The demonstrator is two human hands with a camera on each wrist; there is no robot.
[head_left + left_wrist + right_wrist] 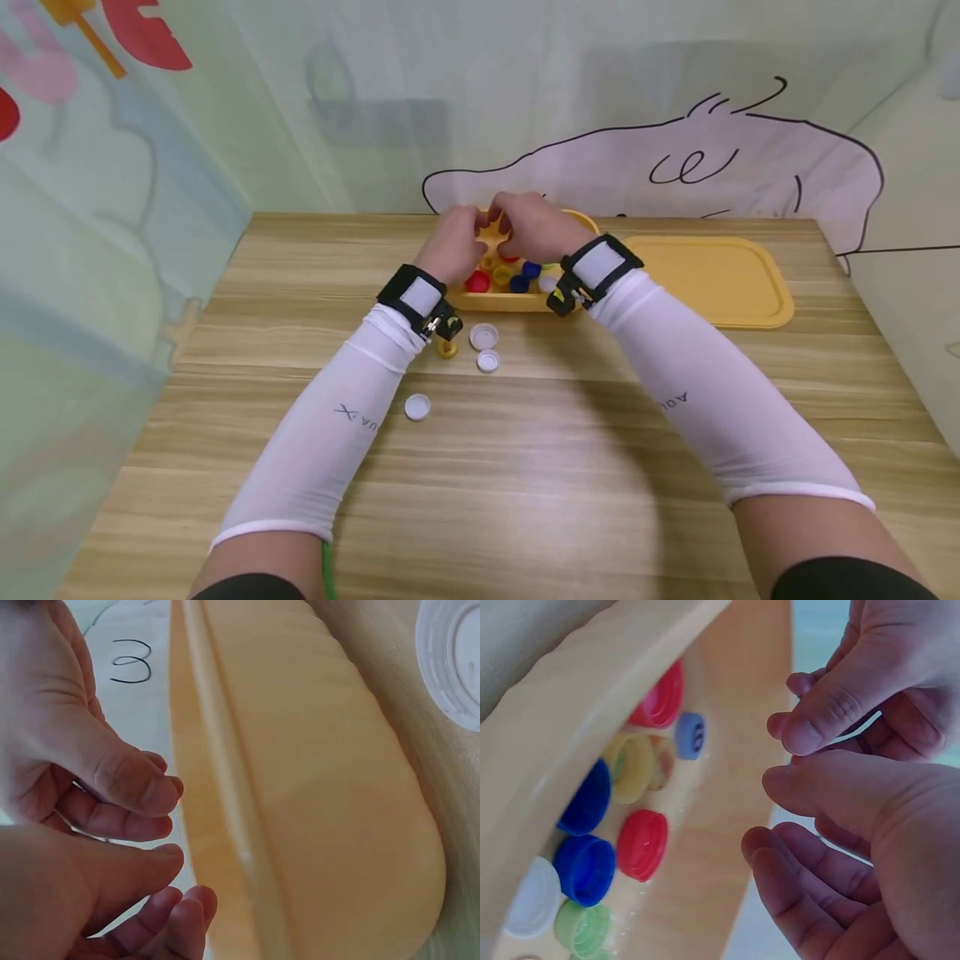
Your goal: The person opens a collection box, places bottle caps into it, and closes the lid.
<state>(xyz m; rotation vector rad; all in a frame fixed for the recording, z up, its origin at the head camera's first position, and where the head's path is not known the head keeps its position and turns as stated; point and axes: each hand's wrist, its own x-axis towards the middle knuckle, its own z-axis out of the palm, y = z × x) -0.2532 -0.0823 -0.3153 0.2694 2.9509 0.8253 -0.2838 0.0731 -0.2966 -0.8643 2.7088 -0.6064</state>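
Both hands hover close together over a yellow plastic box (517, 302). My left hand (452, 246) has its thumb and fingers loosely bent and apart, and nothing shows between them. Facing it, my right hand (536, 227) is also loosely curved, thumb apart from the fingers, with no object visible in it. Inside the box lie bottle caps: a red cap (643, 845), a yellow cap (630, 766), a blue cap (584, 871), a white cap (532, 898) and a light green cap (583, 930). A small blue piece (691, 736) with a dark mark lies among them.
Right of the box lies a flat yellow lid (708, 283). In front of it are a larger white cap (483, 337), a smaller white cap (487, 361) and a yellow piece (447, 348). Another white cap (417, 407) sits nearer. A printed curtain (525, 92) hangs behind.
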